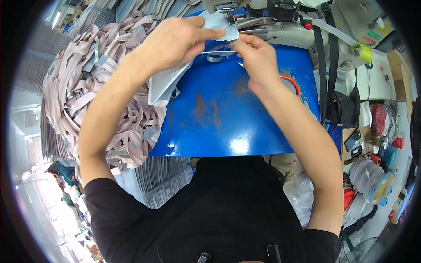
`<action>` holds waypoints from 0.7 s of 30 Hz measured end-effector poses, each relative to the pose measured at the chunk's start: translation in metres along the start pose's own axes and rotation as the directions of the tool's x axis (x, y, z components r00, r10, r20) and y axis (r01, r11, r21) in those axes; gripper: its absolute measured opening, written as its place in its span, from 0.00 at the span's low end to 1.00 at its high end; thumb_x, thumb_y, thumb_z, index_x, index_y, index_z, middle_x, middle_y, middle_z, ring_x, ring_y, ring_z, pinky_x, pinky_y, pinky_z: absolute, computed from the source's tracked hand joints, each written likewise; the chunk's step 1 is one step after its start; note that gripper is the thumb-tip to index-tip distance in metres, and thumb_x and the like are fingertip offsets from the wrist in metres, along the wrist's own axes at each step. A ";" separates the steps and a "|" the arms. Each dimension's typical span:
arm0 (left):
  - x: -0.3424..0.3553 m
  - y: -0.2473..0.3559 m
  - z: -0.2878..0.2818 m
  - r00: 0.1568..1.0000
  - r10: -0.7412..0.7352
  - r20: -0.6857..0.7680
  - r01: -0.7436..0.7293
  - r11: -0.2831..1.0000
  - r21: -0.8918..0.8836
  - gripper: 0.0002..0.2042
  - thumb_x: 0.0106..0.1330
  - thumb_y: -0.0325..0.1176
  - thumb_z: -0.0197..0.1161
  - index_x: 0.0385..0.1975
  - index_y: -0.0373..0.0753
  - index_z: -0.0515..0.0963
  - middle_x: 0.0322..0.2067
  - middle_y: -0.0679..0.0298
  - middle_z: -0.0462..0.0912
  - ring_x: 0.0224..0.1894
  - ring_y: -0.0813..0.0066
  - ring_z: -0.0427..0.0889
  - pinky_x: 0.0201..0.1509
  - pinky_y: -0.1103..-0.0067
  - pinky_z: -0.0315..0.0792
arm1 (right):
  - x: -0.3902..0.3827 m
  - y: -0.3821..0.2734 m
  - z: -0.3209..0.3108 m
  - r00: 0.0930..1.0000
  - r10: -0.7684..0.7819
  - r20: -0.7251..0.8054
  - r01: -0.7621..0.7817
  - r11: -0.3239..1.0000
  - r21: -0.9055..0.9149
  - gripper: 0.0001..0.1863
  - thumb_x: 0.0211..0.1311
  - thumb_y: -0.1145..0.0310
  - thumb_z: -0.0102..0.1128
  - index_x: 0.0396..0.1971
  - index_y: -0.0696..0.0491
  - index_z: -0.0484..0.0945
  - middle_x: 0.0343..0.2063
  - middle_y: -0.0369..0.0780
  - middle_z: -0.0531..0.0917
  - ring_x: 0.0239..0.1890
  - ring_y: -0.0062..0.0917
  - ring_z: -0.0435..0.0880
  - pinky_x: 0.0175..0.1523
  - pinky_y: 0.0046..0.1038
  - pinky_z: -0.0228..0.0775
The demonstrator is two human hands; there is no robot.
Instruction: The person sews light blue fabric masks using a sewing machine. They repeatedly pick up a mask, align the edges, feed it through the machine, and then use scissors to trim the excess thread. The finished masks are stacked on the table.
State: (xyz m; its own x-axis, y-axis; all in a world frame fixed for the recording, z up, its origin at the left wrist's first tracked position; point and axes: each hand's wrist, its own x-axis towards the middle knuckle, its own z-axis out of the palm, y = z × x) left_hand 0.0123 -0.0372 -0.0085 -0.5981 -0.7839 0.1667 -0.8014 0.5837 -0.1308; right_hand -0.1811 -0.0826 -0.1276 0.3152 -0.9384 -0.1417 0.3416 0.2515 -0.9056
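Observation:
My left hand [184, 41] is closed on a pale grey fabric piece [215, 21] under the head of a sewing machine [278, 31], its index finger lying across the fabric near the presser foot [230, 17]. My right hand [258, 59] pinches the right end of the fabric or a strip attached to it, just below the foot; exactly which is hard to tell. Pale fabric [169, 85] hangs below my left wrist onto the blue work table [228, 122]. Orange-handled scissors [294, 83] lie partly hidden beneath my right hand and forearm.
A large heap of pinkish straps [87, 96] fills the left, with stacked grey pieces [155, 179] below. Black straps [333, 74] hang beside the machine. A side surface on the right holds spools [366, 175], small tools and containers. The blue table has worn rusty patches.

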 end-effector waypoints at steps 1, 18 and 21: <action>0.007 0.001 -0.006 0.999 0.044 0.014 -0.044 0.999 -0.004 0.23 0.59 0.25 0.66 0.57 0.45 0.84 0.26 0.59 0.74 0.26 0.59 0.79 0.32 0.65 0.74 | -0.004 -0.014 -0.005 0.996 0.082 0.041 -0.082 0.997 -0.016 0.19 0.58 0.72 0.71 0.49 0.62 0.85 0.33 0.36 0.85 0.35 0.18 0.79 0.37 0.24 0.69; 0.029 0.031 0.005 0.992 -0.097 0.084 0.079 0.976 0.202 0.18 0.58 0.27 0.67 0.49 0.33 0.83 0.32 0.52 0.84 0.28 0.55 0.88 0.32 0.67 0.82 | 0.005 -0.021 0.002 0.967 0.253 -0.018 -0.252 0.966 0.065 0.11 0.60 0.67 0.73 0.41 0.55 0.87 0.34 0.34 0.87 0.35 0.19 0.84 0.37 0.27 0.75; 0.034 0.039 0.007 0.985 -0.143 0.092 0.120 0.969 0.215 0.19 0.59 0.27 0.67 0.51 0.31 0.82 0.33 0.51 0.84 0.29 0.55 0.88 0.32 0.67 0.83 | 0.007 -0.019 -0.001 0.968 0.251 -0.007 -0.250 0.965 0.074 0.10 0.61 0.67 0.73 0.40 0.55 0.87 0.34 0.34 0.87 0.35 0.19 0.83 0.37 0.27 0.75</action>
State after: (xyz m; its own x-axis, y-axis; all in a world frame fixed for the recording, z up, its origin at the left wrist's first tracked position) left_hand -0.0392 -0.0427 -0.0150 -0.4746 -0.8753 0.0933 -0.8474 0.4257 -0.3173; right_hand -0.1866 -0.0938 -0.1119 0.3846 -0.8469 -0.3673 0.3170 0.4949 -0.8091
